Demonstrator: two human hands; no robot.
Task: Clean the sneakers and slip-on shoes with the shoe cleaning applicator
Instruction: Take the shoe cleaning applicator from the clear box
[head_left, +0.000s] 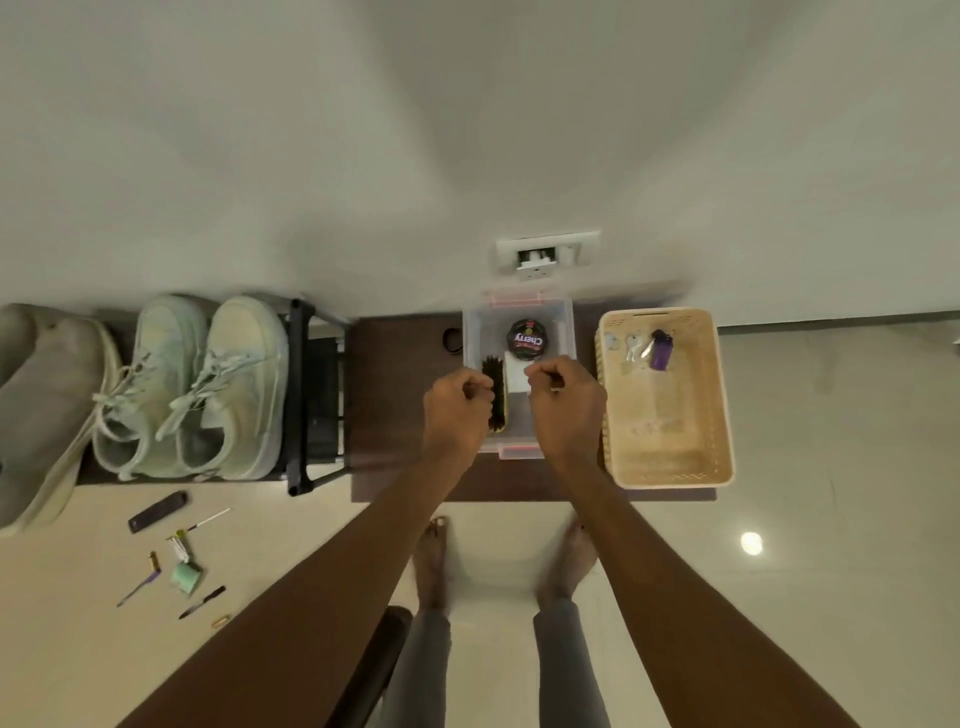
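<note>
A pair of pale green lace-up sneakers (234, 384) stands on a low black rack (298, 395) at the left. Grey slip-on shoes (47, 405) sit beside them at the frame's edge. A clear plastic box (470, 332) on a dark brown surface holds a black polish tin (525, 340), a dark bristle brush (496, 384) and a white object (514, 371). Over the box, my left hand (457, 410) has curled fingers right beside the brush. My right hand (566, 405) is curled above the box's right side. I see nothing held in either hand.
A cream woven basket (670, 441) with keys and a purple lighter (661, 349) stands right of the box. On the floor at the lower left lie a dark remote (157, 512), a green roll (185, 578) and small tools. A wall socket (548, 254) is behind the box.
</note>
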